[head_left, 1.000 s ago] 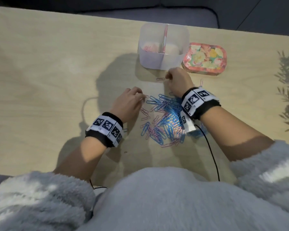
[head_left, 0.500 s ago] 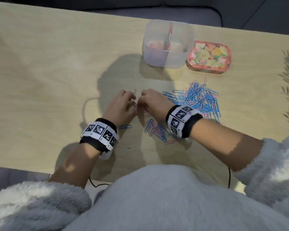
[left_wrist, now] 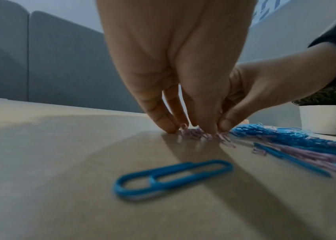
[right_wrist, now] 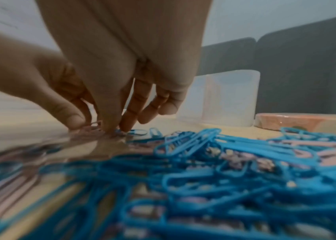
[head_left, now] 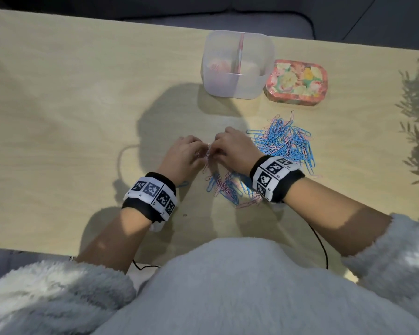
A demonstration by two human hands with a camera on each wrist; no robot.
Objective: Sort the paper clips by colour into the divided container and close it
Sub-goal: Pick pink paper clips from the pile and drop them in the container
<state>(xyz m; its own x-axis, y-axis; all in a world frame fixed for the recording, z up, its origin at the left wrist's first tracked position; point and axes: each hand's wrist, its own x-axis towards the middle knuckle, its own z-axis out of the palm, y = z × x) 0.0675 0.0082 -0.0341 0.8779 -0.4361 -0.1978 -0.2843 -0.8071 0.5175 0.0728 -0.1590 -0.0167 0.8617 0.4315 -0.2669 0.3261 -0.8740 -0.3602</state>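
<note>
**Q:** What changed against the frame half a second earlier?

**Me:** Since then, both of my hands have stayed together at the centre of the pale wooden surface [head_left: 58,105], with the fingertips lowered onto it. The pink clip that stood raised between them now lies down in a small cluster of pink paper clips [left_wrist: 191,134].

**Q:** State of each hand?

**Me:** My left hand [head_left: 183,157] pinches that cluster with curled fingertips. My right hand [head_left: 232,148] meets it from the other side, thumb and forefinger pinching the same cluster. The two hands touch at the fingertips.

**Q:** Location of the remaining clips?

**Me:** A large mixed pile of blue and pink paper clips [head_left: 284,143] lies just beside my right hand. A smaller mixed heap [head_left: 224,187] lies between my wrists. One single blue paper clip [left_wrist: 172,177] lies apart, near my left wrist.

**Q:** And the container?

**Me:** The translucent plastic divided container [head_left: 237,65] stands open at the far edge, pink contents in its left compartment. The floral-patterned lid [head_left: 296,83] lies just beside it, on its right.
</note>
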